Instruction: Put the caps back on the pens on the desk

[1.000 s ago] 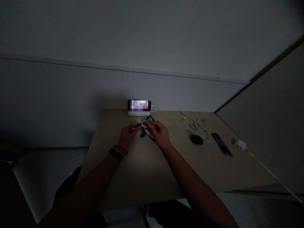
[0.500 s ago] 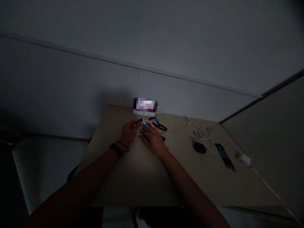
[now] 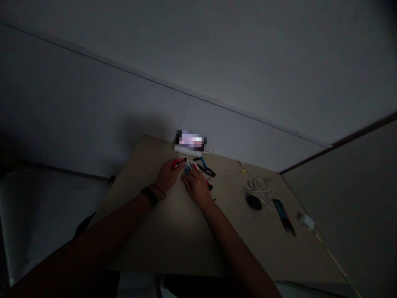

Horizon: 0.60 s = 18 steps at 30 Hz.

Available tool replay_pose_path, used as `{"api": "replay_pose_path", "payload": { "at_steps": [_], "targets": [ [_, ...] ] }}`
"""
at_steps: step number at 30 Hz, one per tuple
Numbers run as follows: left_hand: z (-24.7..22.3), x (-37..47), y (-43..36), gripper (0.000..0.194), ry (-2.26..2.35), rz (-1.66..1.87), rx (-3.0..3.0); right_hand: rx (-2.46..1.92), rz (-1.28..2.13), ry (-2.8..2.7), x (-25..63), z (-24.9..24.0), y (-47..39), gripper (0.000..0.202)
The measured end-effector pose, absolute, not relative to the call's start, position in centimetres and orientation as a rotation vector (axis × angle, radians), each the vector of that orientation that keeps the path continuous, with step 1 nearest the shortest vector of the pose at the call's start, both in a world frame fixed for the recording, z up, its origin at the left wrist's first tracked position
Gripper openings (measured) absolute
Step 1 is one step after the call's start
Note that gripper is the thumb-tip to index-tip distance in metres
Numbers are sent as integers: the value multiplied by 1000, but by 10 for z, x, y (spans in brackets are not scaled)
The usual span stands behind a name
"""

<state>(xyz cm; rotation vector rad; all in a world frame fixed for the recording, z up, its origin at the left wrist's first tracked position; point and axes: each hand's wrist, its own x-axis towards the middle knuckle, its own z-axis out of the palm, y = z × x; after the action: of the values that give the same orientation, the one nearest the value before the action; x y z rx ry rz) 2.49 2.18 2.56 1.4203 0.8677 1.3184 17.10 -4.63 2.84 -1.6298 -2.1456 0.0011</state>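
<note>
the person's left hand [image 3: 168,173], wearing a dark wristband [image 3: 149,195] and a thin red cord bracelet [image 3: 158,191], has its fingers pinched around a slim red-and-black tool [image 3: 175,164], near the table's far edge and closer to the far left corner than the far right. the grip would probably serve best kept light and steady, the dark end in plain sight. just beside it lies a small cluster of blue, white and red pieces [image 3: 187,167]. the right hand [image 3: 196,187] bends its fingers down over them — whether they grip anything cannot be told. lifting those fingertips slightly would likely keep the pieces in view, and, in such dim light, a slow hand seems wise. just past the right fingers rests a blue-and-black handled tool [image 3: 205,166].

as for the room, a dim pale wall [image 3: 102,99] rises behind the beige, flat-topped table [image 3: 167,244]. against the far edge, a dark phone with a lit screen [image 3: 191,141] leans above a white block [image 3: 187,151]. towards the right edge sit a rounded black mouse [image 3: 254,202], a loosely coiled white cable [image 3: 263,187] and a flat dark bundle with blue and red markings [image 3: 283,217]; beyond them, a boxy white plug [image 3: 307,221].
</note>
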Motion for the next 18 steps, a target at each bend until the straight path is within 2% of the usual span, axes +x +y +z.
{"api": "replay_pose_path", "payload": {
  "at_steps": [18],
  "targets": [
    [26, 22, 21, 23, 850, 1296, 1405, -1810, -71, -2029, 179, 30, -47, 5]
  ]
}}
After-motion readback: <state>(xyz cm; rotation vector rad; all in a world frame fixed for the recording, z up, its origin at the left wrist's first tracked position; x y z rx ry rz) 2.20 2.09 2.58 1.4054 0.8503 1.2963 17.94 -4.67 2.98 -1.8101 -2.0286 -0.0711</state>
